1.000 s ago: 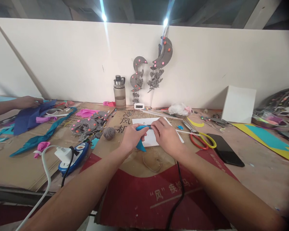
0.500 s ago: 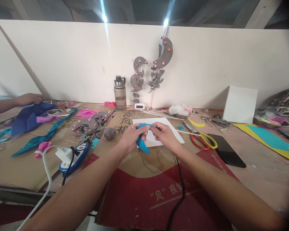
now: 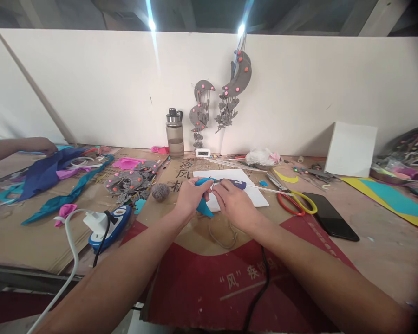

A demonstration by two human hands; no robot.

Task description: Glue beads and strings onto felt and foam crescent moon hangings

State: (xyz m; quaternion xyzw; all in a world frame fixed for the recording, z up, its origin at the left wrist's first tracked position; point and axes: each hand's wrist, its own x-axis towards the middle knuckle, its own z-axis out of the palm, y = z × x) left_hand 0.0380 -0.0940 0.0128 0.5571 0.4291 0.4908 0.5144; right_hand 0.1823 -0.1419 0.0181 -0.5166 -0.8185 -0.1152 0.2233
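The counter (image 3: 376, 241) runs wide under a white back wall, covered in brown cardboard (image 3: 24, 232) on the left and a red printed sheet (image 3: 202, 283) at the near edge. Both forearms reach in from the near edge and meet at the middle of the counter, over a white board (image 3: 254, 192).

The left hand (image 3: 190, 197) is curled, its thumb and fingers clenched on a blue foam piece (image 3: 204, 206). The right hand (image 3: 231, 202) lies palm down just beside it, fingers bent and pinching at the same piece by its upper end; a dark purple tool (image 3: 235, 183) shows just past its knuckles, and I cannot tell whether the hand grips it.

The foam piece is a curved, pointed strip, bright blue, its tip hanging down below the left palm above the cardboard.

Toward the right edge lie a black phone (image 3: 329, 215) and red-and-yellow scissors (image 3: 297, 202). A grey yarn ball (image 3: 160, 191) sits left of the hands. At the far left edge another person's hand (image 3: 38, 145) rests on dark blue fabric (image 3: 43, 169).
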